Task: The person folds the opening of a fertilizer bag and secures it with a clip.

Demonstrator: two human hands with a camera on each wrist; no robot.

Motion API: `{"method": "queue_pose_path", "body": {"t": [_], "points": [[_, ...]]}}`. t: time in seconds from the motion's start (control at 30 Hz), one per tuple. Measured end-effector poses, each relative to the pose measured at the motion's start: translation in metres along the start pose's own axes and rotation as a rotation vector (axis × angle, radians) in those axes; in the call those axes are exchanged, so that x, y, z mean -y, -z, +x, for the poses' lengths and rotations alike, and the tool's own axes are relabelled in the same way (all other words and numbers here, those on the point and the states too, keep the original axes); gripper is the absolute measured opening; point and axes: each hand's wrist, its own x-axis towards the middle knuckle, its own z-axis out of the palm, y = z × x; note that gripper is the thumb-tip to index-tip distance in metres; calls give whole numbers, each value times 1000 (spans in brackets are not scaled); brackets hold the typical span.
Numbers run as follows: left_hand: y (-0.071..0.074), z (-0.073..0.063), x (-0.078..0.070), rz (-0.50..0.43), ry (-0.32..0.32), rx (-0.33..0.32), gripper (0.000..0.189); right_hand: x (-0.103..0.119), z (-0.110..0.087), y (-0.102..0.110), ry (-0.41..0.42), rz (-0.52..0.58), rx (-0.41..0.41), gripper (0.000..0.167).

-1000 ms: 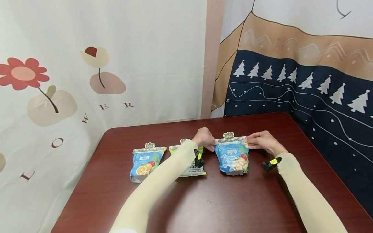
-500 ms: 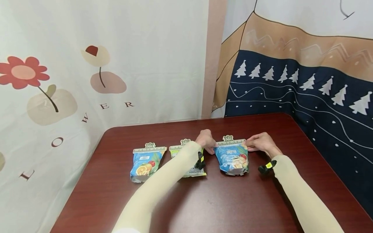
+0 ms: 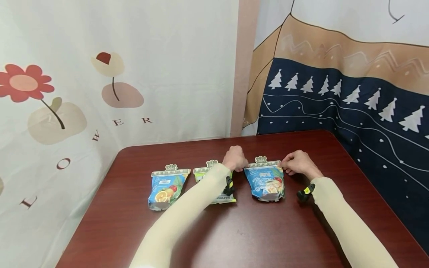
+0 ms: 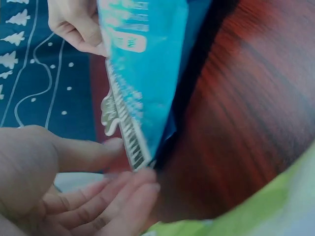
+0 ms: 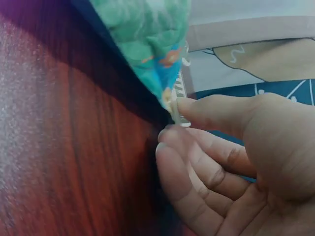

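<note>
A blue snack bag (image 3: 265,183) printed with fruit lies at the right of the row, its top edge in a wide pale bag clip (image 3: 262,163) with a ruler-like pattern. My left hand (image 3: 235,159) is at the clip's left end; in the left wrist view its thumb and fingertips (image 4: 142,179) close about that corner. At the other end, my right hand (image 3: 299,163) pinches the clip between thumb (image 5: 189,110) and forefinger in the right wrist view. Partly under my left forearm lies a green bag (image 3: 224,198) with a similar clip (image 3: 211,163).
Another clipped blue bag (image 3: 166,190) lies at the left of the row on the dark red table (image 3: 254,234). Behind stand a pale flower-print curtain (image 3: 187,74) and a navy cloth with white trees (image 3: 311,104).
The clip on the right-hand bag has sunk slightly towards the table. My right hand has shifted slightly left with it; my left hand stays at the clip's left end.
</note>
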Motion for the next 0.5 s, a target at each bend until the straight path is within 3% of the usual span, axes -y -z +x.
{"method": "queue_pose_path", "body": {"t": [0.1,0.2,0.37,0.5], "points": [[10,-6,1,80,-65,-106,25,4,-2,5,47,-42,-13,31],[24,-11,7,91,-113,-175,35,10,-6,12,117,-75,-38,35],[52,-18,29,77,-208,-206,55,15,-12,26,230,-167,-134,47],[74,-27,50,113,-266,-252,64,16,-17,36,273,-204,-191,59]]}}
